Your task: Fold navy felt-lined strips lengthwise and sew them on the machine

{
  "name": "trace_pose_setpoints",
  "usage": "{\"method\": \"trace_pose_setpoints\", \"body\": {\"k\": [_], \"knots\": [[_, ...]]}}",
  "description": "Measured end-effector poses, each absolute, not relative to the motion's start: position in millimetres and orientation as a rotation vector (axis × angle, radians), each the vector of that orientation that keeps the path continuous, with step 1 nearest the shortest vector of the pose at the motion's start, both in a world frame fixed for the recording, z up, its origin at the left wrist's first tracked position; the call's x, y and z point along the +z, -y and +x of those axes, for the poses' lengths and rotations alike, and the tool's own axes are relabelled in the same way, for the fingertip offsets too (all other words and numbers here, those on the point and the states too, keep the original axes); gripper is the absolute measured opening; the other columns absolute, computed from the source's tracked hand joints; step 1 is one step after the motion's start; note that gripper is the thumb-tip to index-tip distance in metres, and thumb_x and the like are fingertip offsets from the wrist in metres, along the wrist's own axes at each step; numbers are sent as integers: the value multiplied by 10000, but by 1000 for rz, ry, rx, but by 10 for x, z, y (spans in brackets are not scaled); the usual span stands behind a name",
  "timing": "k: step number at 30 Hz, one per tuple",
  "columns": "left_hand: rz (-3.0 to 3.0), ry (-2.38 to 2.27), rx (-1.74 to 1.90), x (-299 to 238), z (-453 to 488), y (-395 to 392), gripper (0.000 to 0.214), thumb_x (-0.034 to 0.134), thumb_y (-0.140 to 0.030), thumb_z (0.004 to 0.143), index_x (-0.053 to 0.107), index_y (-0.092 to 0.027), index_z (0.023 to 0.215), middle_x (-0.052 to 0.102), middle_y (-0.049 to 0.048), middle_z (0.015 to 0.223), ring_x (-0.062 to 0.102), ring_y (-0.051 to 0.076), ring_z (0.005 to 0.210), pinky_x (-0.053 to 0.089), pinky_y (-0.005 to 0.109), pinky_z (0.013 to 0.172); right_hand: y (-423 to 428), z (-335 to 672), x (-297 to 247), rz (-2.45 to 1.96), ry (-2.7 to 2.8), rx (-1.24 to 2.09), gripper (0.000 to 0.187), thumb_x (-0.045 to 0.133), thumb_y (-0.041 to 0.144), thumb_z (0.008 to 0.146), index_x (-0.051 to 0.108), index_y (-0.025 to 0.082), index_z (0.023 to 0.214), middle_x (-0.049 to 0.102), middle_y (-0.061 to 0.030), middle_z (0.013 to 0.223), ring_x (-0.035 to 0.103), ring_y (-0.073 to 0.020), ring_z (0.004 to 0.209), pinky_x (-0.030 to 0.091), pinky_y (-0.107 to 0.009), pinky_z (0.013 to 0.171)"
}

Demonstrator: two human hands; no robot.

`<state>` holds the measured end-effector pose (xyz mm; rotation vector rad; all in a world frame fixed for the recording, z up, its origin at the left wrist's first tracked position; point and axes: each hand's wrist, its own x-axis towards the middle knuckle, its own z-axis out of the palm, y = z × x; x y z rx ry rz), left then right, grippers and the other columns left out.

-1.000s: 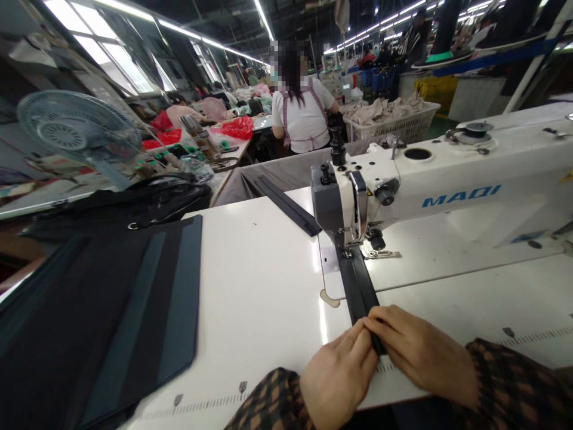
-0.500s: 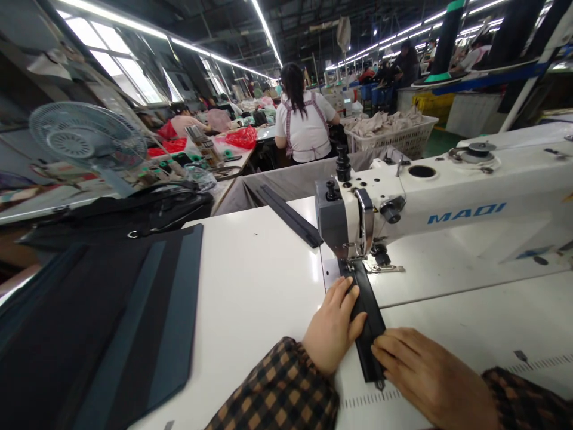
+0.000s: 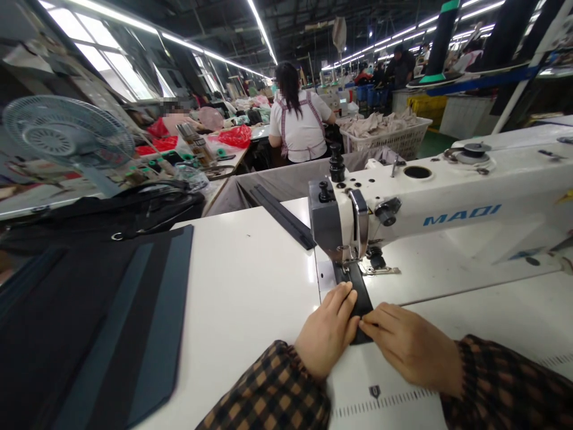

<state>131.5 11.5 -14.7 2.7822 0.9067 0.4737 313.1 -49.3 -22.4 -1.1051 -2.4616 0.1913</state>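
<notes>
One pale blue fan [image 3: 51,142] stands at the far left, behind a dark fabric panel with blue bands [image 3: 168,298] that lies over the side of the white tabletop [image 3: 242,286]. Next, a loose black strip [image 3: 284,218] lies slantwise on the table, its near end close to the machine head. The left hand [image 3: 326,328] rests palm down, fingers extended and unclenched, tips pressing on the black zipper-like strip [image 3: 363,298] just short of the presser foot [image 3: 345,270]. That strip runs from beneath the foot toward the person, its near end partly covered by the hands. A metal guide [image 3: 382,271] sits on the bed right of the foot. The right hand [image 3: 409,346] appears to pinch the strip's right edge, its fingertips close beside the left thumb. Farther right stretches the white MAQI sewing machine [image 3: 461,215]. Good feeding here would, I judge, mean flat, light pressure from the left fingers, well clear of the needle, while the right pinch steers the edge straight without tugging; pulling could skew the stitch line, and a slack layer could pucker.
</notes>
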Motion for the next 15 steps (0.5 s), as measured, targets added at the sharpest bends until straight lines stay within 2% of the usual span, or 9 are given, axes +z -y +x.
{"method": "trace_pose_setpoints", "body": {"k": [4,9,15], "knots": [[2792,-873,468,-145,1258,-127,295,419,-203,854,458,-158,1143,502,83,1193,432,184,1150,435,322,945,353,3161,-249,-1103,2493,174,294,350,82,829,502,104,1080,517,-101,940,459,-206,873,436,-370,745],[2790,-846,464,-153,1210,-211,260,393,-202,867,486,-163,1106,516,56,1180,441,164,1134,409,305,963,157,3180,-265,-1144,2510,160,302,382,59,803,514,108,1071,517,-86,935,454,-204,872,430,-375,777],[2777,-815,417,-129,1202,-388,322,488,-365,818,492,-169,1074,560,57,1097,517,182,1025,462,324,872,6,3183,-310,-1136,2383,147,244,415,93,829,546,143,1030,540,-69,917,479,-185,869,443,-351,779]]}}
